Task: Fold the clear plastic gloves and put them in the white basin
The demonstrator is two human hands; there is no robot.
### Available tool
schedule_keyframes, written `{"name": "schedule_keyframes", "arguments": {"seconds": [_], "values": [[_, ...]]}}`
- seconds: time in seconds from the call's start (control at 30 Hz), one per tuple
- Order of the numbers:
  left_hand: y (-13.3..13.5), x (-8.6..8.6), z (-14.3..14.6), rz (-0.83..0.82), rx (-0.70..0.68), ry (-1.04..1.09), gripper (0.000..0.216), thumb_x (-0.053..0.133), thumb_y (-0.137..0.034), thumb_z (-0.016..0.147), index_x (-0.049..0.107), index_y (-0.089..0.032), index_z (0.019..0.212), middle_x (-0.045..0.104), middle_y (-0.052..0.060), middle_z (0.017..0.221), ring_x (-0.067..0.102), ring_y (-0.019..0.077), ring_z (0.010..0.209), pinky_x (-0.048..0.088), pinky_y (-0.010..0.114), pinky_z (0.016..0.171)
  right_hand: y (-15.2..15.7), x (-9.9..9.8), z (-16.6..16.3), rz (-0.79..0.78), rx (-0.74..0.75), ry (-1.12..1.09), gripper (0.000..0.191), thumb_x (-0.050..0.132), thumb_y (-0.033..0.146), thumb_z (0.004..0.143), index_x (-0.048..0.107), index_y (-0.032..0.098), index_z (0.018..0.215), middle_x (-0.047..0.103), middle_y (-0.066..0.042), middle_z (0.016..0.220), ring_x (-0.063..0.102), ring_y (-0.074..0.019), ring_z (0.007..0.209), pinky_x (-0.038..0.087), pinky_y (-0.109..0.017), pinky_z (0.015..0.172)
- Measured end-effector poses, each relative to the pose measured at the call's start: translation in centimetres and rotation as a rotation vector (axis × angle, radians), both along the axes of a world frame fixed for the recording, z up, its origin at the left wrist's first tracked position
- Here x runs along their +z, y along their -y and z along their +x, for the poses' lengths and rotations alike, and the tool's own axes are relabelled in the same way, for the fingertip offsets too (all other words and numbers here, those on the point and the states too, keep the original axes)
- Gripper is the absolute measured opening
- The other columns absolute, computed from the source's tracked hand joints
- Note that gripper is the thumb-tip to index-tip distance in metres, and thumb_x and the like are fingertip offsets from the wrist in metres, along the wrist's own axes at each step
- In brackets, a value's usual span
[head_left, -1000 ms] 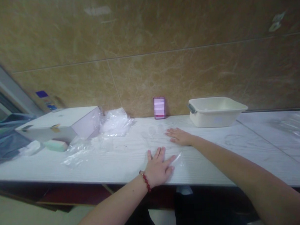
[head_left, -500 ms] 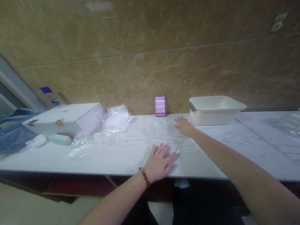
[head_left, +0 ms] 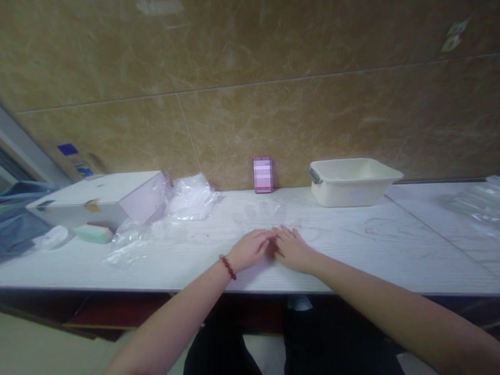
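Observation:
My left hand (head_left: 249, 248), with a red bead bracelet on its wrist, rests on the white table (head_left: 360, 254) with its fingers curled, pinching the near edge of a clear plastic glove (head_left: 262, 212). The glove lies flat, its fingers pointing toward the wall, and is barely visible. My right hand (head_left: 293, 248) lies beside the left, fingers stretched out flat on the table and fingertips touching the left hand's.
A cream plastic basin (head_left: 353, 180) stands at the back right. A small pink box (head_left: 262, 175) leans on the tiled wall. At the left are a white carton (head_left: 97, 199), crumpled clear plastic (head_left: 190, 198) and a pale green bar (head_left: 93, 233). More clear film (head_left: 483, 205) lies far right.
My right hand has drawn back from near the basin to the table's front middle. My left hand went from flat to curled, and the two hands now meet.

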State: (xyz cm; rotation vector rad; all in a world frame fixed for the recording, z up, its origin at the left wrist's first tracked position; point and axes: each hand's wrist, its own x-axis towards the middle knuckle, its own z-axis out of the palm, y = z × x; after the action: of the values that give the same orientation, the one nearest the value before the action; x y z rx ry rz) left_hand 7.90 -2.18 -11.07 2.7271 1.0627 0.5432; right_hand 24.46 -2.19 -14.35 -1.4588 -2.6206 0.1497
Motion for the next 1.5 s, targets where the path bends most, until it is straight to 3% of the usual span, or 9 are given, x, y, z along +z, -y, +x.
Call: {"name": "schedule_keyframes", "arguments": {"seconds": [0.07,0.17,0.53,0.83,1.0,1.13,1.23,1.37,1.5], "values": [[-1.9,-0.4,0.3,-0.013,-0.102,-0.080,0.037,0.024,-0.024,0.083,0.040,-0.016,0.116,0.044,0.004,0.119,0.034,0.0121,0.111,0.025,0.029,0.095,0.1,-0.1,0.0,0.013,0.007,0.016,0.053,0.026,0.042,0.080,0.026,0.016,0.126,0.021,-0.010,0.132,0.011,-0.0265,0.121,0.007,-0.049,0.094],[-4.2,-1.4,0.8,-0.042,-0.127,-0.192,0.041,0.024,-0.030,0.083,0.032,-0.017,0.122,0.035,0.005,0.126,0.027,0.0141,0.117,0.021,0.033,0.096,0.3,-0.1,-0.1,0.044,0.003,0.027,0.057,0.019,0.048,0.080,0.027,0.015,0.126,0.021,-0.011,0.132,0.011,-0.0261,0.121,0.005,-0.048,0.094],[-9.4,-1.9,-2.5,0.004,-0.027,-0.420,0.049,0.020,-0.051,0.079,0.020,-0.034,0.125,0.017,0.003,0.135,0.013,0.0213,0.122,0.007,0.046,0.094,0.7,0.5,0.0,-0.015,-0.047,-0.009,0.065,0.015,0.060,0.074,0.019,0.024,0.128,0.015,-0.006,0.134,0.005,-0.0287,0.121,-0.002,-0.053,0.092],[-12.6,-2.4,-3.5,-0.044,0.139,-0.405,0.052,0.024,-0.053,0.077,0.022,-0.032,0.125,0.016,0.003,0.135,0.013,0.0212,0.122,0.008,0.045,0.095,1.0,0.7,-0.1,-0.017,-0.055,-0.002,0.064,0.016,0.060,0.074,0.019,0.025,0.128,0.014,-0.005,0.134,0.005,-0.0290,0.121,-0.001,-0.054,0.090],[-13.1,-2.7,-4.4,-0.038,0.334,-0.304,0.049,0.015,-0.045,0.082,0.021,-0.026,0.126,0.021,0.005,0.133,0.014,0.0200,0.122,0.010,0.046,0.095,0.0,1.2,0.8,-0.002,-0.120,-0.095,0.054,0.021,0.052,0.078,0.030,0.025,0.123,0.026,-0.004,0.130,0.017,-0.0237,0.119,0.011,-0.045,0.094],[-12.3,-1.8,-5.1,-0.039,0.391,-0.279,0.050,0.020,-0.044,0.081,0.024,-0.021,0.125,0.021,0.008,0.133,0.012,0.0222,0.122,0.011,0.048,0.094,-3.1,1.8,3.6,0.153,-0.419,-0.236,0.042,0.027,0.036,0.080,0.042,0.016,0.113,0.047,-0.010,0.111,0.042,-0.0176,0.103,0.029,-0.031,0.088],[-11.2,-1.0,-5.6,-0.086,0.345,-0.284,0.056,0.028,-0.047,0.077,0.024,-0.019,0.125,0.023,0.008,0.132,0.014,0.0233,0.122,0.014,0.048,0.094,-5.3,2.1,5.6,0.127,-0.588,-0.141,0.042,0.035,0.039,0.076,0.048,0.015,0.108,0.053,-0.012,0.100,0.049,-0.0215,0.093,0.034,-0.033,0.081],[-10.3,-0.6,-6.9,-0.096,0.334,-0.216,0.048,0.027,-0.041,0.079,0.036,-0.017,0.120,0.037,0.005,0.126,0.028,0.0172,0.117,0.021,0.034,0.096,-6.3,2.1,6.6,-0.005,-0.624,0.021,0.044,0.036,0.043,0.073,0.054,0.015,0.101,0.054,-0.015,0.094,0.051,-0.0254,0.088,0.036,-0.035,0.074],[-10.5,-0.6,-8.1,-0.045,0.432,-0.140,0.043,0.027,-0.035,0.080,0.044,-0.013,0.113,0.047,0.006,0.117,0.040,0.0156,0.108,0.027,0.027,0.093,-5.7,1.3,6.5,0.015,-0.600,0.017,0.040,0.034,0.040,0.075,0.055,0.017,0.100,0.052,-0.014,0.096,0.049,-0.0242,0.090,0.034,-0.034,0.076]]}}
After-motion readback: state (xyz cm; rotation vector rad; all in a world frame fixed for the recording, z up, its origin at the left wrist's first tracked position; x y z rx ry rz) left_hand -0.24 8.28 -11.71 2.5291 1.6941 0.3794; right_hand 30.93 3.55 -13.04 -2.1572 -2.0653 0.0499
